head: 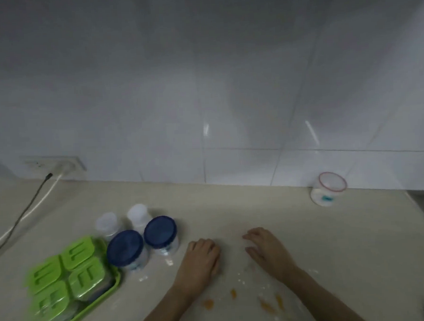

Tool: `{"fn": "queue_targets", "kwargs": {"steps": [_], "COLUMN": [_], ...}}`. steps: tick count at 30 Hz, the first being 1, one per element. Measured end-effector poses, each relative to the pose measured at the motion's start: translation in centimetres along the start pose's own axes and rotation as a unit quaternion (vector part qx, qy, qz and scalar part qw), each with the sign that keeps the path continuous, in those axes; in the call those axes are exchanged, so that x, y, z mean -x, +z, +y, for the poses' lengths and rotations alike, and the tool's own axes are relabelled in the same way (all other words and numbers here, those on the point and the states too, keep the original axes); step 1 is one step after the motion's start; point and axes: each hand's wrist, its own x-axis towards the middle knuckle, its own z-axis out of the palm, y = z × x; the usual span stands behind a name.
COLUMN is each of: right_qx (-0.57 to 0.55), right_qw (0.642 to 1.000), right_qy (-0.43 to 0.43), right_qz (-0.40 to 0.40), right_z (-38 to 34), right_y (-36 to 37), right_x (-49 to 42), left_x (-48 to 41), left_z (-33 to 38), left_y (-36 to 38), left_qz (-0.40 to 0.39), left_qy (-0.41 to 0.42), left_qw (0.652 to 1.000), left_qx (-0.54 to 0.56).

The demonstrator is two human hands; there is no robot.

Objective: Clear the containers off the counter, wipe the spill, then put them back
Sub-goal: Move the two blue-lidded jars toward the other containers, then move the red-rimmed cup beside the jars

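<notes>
A big white tiled wall (202, 87) stands behind a pale desk (345, 239). On the left of the desk sits a green tray (115, 287) with four green-lidded boxes (64, 276) packed close inside it. Both bare arms reach in from the bottom. The left hand (202, 257) and the right hand (267, 249) lie palm down on the desk, a little apart, with loose fingers and nothing in their grip. Two jars with dark blue lids (142, 241) stand just right of the tray, near the left hand. Behind them are two small white tubs (123, 217). A clear tub with a red rim (329, 188) sits far off on the right, close to the wall. A socket (56, 164) with two cords (31, 206) is on the left. Orange spill spots (270, 305) and white crumbs (241, 280) lie on the desk near the wrists.
</notes>
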Motion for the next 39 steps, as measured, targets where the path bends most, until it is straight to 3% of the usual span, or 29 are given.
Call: {"fn": "queue_targets", "kwargs": {"steps": [4, 8, 13, 17, 20, 22, 26, 32, 39], "right_qx": [0.007, 0.024, 0.095, 0.112, 0.001, -0.07, -0.082, -0.109, -0.131], "right_qw": [0.998, 0.984, 0.971, 0.97, 0.972, 0.967, 0.965, 0.981, 0.989], "right_qy": [0.067, 0.15, 0.13, 0.14, 0.196, 0.208, 0.192, 0.12, 0.057], "right_qz": [0.022, 0.095, 0.174, 0.162, 0.131, 0.133, 0.161, 0.109, 0.034], "right_z": [7.0, 13.6, 19.1, 23.0, 24.4, 24.6, 23.3, 17.6, 6.9], "right_y": [-3.5, -8.1, -13.5, -14.9, -14.5, -14.0, -12.9, -10.6, -7.3], "right_x": [3.9, 4.4, 0.7, -2.2, -3.7, -4.1, -3.9, -3.1, -2.7], "left_x": [-5.0, -10.1, -14.7, -17.4, -18.6, -18.7, -18.1, -16.4, -4.6], "left_z": [5.9, 11.0, 14.1, 15.1, 14.7, 14.3, 13.7, 12.4, 5.6], "left_y": [3.0, 5.5, 8.1, 9.7, 9.9, 10.0, 11.0, 9.6, 5.7], "left_qz": [-0.062, -0.113, -0.139, -0.161, -0.194, -0.195, -0.172, -0.115, -0.043], "left_qy": [-0.009, -0.065, -0.107, -0.139, -0.146, -0.144, -0.134, -0.114, -0.209], "left_qw": [0.997, 0.985, 0.977, 0.974, 0.969, 0.969, 0.976, 0.985, 0.974], "left_qx": [0.033, 0.113, 0.117, 0.071, 0.046, 0.042, 0.023, 0.058, 0.077]}}
